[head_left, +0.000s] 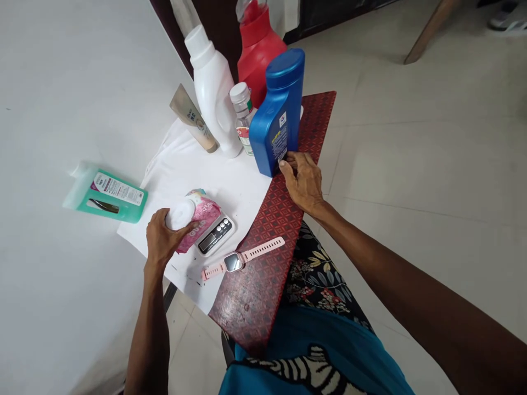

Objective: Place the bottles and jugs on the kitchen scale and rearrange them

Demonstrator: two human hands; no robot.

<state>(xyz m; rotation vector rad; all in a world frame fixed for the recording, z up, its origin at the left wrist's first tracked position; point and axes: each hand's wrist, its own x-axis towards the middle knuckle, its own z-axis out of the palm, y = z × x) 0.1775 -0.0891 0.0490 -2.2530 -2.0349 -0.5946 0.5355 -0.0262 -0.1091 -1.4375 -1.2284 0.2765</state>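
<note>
Pink white-lidded packet (pixel 208 212) partly within the left grip (pixel 161 237)

Likely a home: tiled floor (pixel 411 164), plain wall (pixel 74 82), and household bottles (pixel 272 120) crowding a small patterned worktop (pixel 255 285).

I count 1 white bottle (pixel 216 96), 1 blue bottle (pixel 275 118), 1 green bottle (pixel 111 193) and 1 small clear bottle (pixel 244 118), so 4 bottles. Then 1 red container (pixel 257 60), 1 tube (pixel 193 118), 1 pink packet (pixel 205 214), 1 scale (pixel 216 236) and 1 watch (pixel 233 262).
</note>
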